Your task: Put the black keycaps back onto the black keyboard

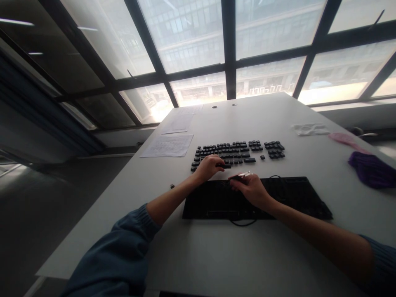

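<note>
Black keycaps (238, 150) lie laid out in keyboard rows on the white table (216, 255). In front of them rests a black keyboard base (297, 198) with its keys off. My left hand (208, 167) reaches to the front row of keycaps, fingers closed round a long black keycap (225, 166). My right hand (250, 187) hovers over the base's far edge, pinched on a small slim tool (243, 175) with a pale tip. A thin cable (243, 223) loops out under the base.
Paper sheets (168, 145) lie at the left, more sheets (179, 122) behind them. A clear plastic wrapper (309, 129), a pink item (343, 138) and a purple cloth (371, 169) sit at the right. Large windows (229, 41) rise beyond the table's far edge.
</note>
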{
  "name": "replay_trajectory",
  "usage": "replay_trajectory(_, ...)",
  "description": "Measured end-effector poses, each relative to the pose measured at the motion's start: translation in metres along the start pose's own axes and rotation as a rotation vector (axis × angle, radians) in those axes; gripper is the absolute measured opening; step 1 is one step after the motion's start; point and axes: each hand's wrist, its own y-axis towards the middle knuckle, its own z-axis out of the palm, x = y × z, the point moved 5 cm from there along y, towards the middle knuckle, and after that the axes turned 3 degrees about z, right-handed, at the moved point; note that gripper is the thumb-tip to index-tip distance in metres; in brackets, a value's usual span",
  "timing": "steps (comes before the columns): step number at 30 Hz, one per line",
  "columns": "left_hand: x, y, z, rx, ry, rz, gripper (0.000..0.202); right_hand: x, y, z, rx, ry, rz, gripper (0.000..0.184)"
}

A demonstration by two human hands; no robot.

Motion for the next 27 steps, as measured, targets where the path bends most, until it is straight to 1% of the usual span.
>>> replay_trajectory(6, 0.004, 0.001, 0.006, 0.017, 0.046, -0.015, 0.015, 0.002, 0.000, -0.001, -0.002, -0.018, 0.003, 0.021)
replay_trajectory(9, 0.003, 0.000, 0.004, 0.009, 0.043, 0.004, 0.017, 0.002, 0.000, -0.002, -0.005, -0.026, 0.000, 0.020)
replay_trajectory(11, 0.005, -0.002, -0.006, -0.012, 0.028, 0.014, 0.018, 0.002, 0.000, -0.002, 0.000, -0.020, 0.002, 0.021)
replay_trajectory(12, 0.007, -0.004, -0.014, -0.036, 0.024, 0.004, 0.017, 0.002, 0.000, -0.002, 0.002, -0.011, 0.005, 0.021)
replay_trajectory(14, 0.016, -0.013, -0.034, -0.112, 0.049, -0.051, 0.014, 0.001, -0.001, -0.001, 0.003, 0.008, 0.016, 0.022)
replay_trajectory(16, 0.028, -0.024, -0.055, -0.182, 0.125, -0.114, 0.013, 0.001, -0.001, -0.001, 0.003, 0.022, 0.025, 0.024)
replay_trajectory(18, 0.038, -0.037, -0.068, -0.195, 0.208, -0.151, 0.014, 0.001, -0.001, -0.001, 0.004, 0.027, 0.024, 0.024)
replay_trajectory(19, 0.042, -0.043, -0.070, -0.185, 0.238, -0.163, 0.013, 0.001, -0.001, -0.001, 0.003, 0.028, 0.021, 0.025)
replay_trajectory(21, 0.047, -0.052, -0.069, -0.158, 0.271, -0.175, 0.012, 0.001, -0.001, -0.001, 0.002, 0.022, 0.016, 0.025)
replay_trajectory(23, 0.048, -0.057, -0.063, -0.149, 0.279, -0.175, 0.013, 0.000, -0.001, -0.001, -0.003, 0.018, 0.017, 0.025)
replay_trajectory(27, 0.046, -0.054, -0.054, -0.153, 0.259, -0.160, 0.016, -0.001, -0.001, -0.001, -0.006, 0.029, 0.020, 0.025)
